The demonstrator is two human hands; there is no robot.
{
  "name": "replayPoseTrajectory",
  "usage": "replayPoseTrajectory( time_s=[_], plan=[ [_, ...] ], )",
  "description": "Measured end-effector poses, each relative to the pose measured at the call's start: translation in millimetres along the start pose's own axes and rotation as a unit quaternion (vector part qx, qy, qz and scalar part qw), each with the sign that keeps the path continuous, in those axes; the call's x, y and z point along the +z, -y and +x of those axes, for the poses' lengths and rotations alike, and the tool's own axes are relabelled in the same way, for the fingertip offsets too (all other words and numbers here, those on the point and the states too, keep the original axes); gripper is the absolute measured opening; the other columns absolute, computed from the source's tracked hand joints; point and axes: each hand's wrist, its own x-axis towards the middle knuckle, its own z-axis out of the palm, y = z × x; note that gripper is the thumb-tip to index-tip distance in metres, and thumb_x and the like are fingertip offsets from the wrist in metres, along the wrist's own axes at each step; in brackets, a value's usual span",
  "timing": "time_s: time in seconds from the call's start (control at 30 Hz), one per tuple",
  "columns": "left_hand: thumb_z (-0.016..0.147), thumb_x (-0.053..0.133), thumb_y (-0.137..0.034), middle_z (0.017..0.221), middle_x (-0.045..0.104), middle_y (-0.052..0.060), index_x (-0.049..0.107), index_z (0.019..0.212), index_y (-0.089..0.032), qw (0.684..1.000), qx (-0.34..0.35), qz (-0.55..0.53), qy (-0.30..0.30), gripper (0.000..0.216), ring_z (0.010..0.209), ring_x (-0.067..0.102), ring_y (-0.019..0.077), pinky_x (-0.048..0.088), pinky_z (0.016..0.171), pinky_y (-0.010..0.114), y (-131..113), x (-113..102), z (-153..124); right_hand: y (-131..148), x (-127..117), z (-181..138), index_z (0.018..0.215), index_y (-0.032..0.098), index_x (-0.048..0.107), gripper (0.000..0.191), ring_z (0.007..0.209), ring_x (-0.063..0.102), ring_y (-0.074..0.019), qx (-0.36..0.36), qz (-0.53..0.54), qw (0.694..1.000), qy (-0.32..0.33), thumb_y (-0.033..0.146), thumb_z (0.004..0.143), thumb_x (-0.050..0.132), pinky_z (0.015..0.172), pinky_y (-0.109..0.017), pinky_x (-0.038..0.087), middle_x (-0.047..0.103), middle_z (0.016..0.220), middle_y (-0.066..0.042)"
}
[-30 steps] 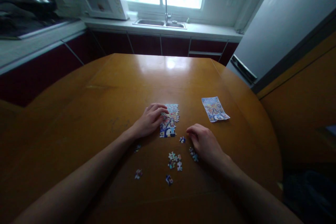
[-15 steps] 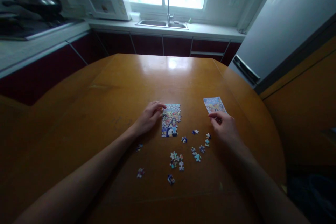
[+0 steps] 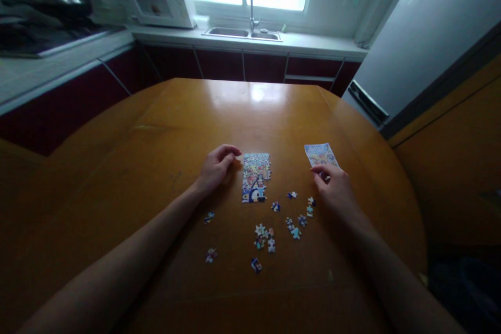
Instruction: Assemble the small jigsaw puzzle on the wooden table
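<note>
A partly assembled jigsaw puzzle (image 3: 255, 177) lies flat on the wooden table, its right side ragged with tabs. Just left of its upper corner is my left hand (image 3: 217, 167), open, fingertips slightly apart from the puzzle's edge. My right hand (image 3: 335, 185) has its thumb and fingers curled at the lower edge of a small picture card (image 3: 321, 154), whose bottom part the hand covers. Several loose jigsaw pieces (image 3: 295, 233) lie between the hands, with a small cluster of pieces (image 3: 264, 236) below the puzzle.
Two more spots of loose pieces, an upper one (image 3: 209, 217) and a lower one (image 3: 211, 255), sit near my left forearm. Beyond the table (image 3: 242, 115) are a counter with a sink (image 3: 229, 32), a microwave (image 3: 156, 6) and a pan (image 3: 55, 2). A fridge (image 3: 422, 31) stands right.
My left hand has drawn back left from the puzzle's upper left edge, which it was touching. My right hand stays at the picture card. The whole view has shifted slightly.
</note>
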Motion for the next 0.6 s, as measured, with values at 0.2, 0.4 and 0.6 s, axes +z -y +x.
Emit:
replayPoseTrajectory(
  time_s=[0.2,0.4,0.6],
  plan=[
    [0.088,0.055,-0.026,0.095,0.073,0.005,0.067,0.094,-0.018,1.000,-0.003,-0.006,-0.005,0.016,0.093,0.068,0.0193,0.054,0.088,0.035,-2,1,0,80,45,-26,0.101,0.019,0.072,0.018,0.092,0.062,-0.0195,-0.196,0.033,0.965,0.170,0.014,0.093,0.057,0.081,-0.032,0.050,0.068,0.100,-0.008],
    [0.087,0.055,-0.028,0.094,0.072,0.004,0.066,0.094,-0.018,1.000,-0.005,-0.018,-0.010,0.017,0.093,0.068,0.0186,0.054,0.087,0.033,-2,2,-1,137,115,-31,0.102,0.019,0.070,0.015,0.087,0.057,-0.0204,-0.359,-0.087,0.883,0.289,0.018,0.097,0.056,0.075,-0.032,0.047,0.066,0.099,-0.008],
    [0.087,0.055,-0.030,0.096,0.072,0.006,0.065,0.095,-0.016,0.999,-0.012,-0.037,-0.001,0.019,0.094,0.068,0.0197,0.056,0.087,0.035,-1,2,-1,143,136,-31,0.099,0.016,0.068,0.015,0.093,0.058,-0.0240,-0.350,-0.110,0.883,0.294,0.016,0.096,0.052,0.075,-0.034,0.049,0.066,0.103,-0.011]
  ],
)
